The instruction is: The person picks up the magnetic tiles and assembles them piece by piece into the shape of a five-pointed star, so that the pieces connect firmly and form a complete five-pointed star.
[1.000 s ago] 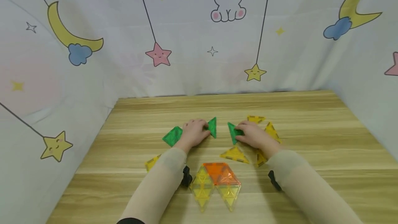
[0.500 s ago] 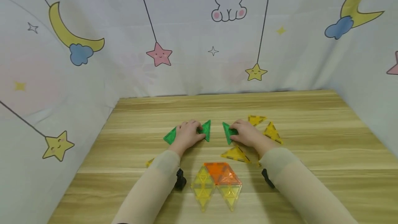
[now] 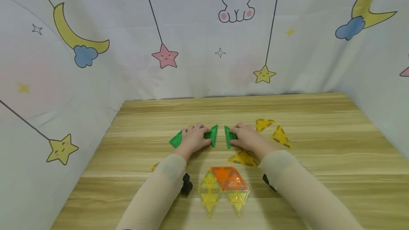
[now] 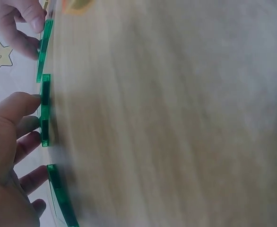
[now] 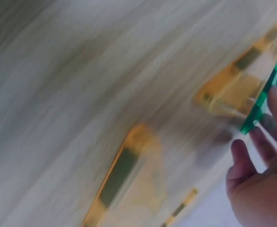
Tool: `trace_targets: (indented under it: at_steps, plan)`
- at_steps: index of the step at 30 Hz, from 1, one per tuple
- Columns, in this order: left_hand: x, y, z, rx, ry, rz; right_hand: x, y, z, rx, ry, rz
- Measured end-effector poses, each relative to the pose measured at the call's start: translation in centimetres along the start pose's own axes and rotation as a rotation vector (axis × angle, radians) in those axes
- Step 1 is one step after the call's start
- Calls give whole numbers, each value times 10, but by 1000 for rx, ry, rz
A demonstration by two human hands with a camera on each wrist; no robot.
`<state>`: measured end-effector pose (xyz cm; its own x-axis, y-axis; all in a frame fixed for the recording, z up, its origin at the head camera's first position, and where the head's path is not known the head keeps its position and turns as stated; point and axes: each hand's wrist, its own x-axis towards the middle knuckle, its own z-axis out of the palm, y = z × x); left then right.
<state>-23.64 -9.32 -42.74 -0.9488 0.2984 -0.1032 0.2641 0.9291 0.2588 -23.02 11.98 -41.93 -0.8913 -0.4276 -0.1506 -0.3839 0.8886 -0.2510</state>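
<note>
My left hand [image 3: 194,138] pinches a green triangular magnetic tile [image 3: 213,136] by its left side, thumb and fingers on it. Facing it across a narrow gap, a second green triangular magnetic tile [image 3: 227,137] is pinched by my right hand [image 3: 247,137]. Their long edges point at each other. The left wrist view shows both tiles edge-on, the left hand's tile [image 4: 45,111] below the other tile [image 4: 44,51]. Another green tile [image 3: 175,140] lies left of my left hand, partly covered by it. In the right wrist view, the green tile [image 5: 259,106] overlaps a yellow tile [image 5: 230,92].
Nearer to me lies a flat pattern of yellow tiles [image 3: 209,191] and orange tiles [image 3: 223,175]. Loose yellow triangles lie at the right, a far one [image 3: 264,123], a middle one [image 3: 281,137] and a near one [image 3: 243,159]. My left sleeve mostly hides another yellow tile [image 3: 154,166].
My right hand has brought its green tile leftward, narrowing the gap. The left hand first shifted left and nearer with its tile, then stayed about there.
</note>
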Motion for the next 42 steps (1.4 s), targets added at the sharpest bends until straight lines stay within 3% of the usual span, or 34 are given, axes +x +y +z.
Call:
trace_targets:
  at_steps: [9, 16, 23, 31, 36, 39, 42]
  plan:
    - [0, 11, 0, -2, -29, 10, 4, -12, 4, -6, 19, 16]
    - [-2, 14, 3, -21, -2, 1, 4, -13, 4, 25, 34, -10]
    - [-2, 11, 1, 16, 26, -21, -6, 8, 0, 184, 64, -117]
    - [-3, -8, 2, 41, 64, -53, -32, 41, -14, 248, 2, -67]
    - [-3, -11, 2, -4, 83, 3, -51, 57, -24, 237, 10, -93]
    - [-4, -5, 1, -40, 76, 88, -61, 63, -26, 204, 17, -108]
    - [-5, 5, 0, -82, 30, 204, -71, 69, -23, 165, 16, -125]
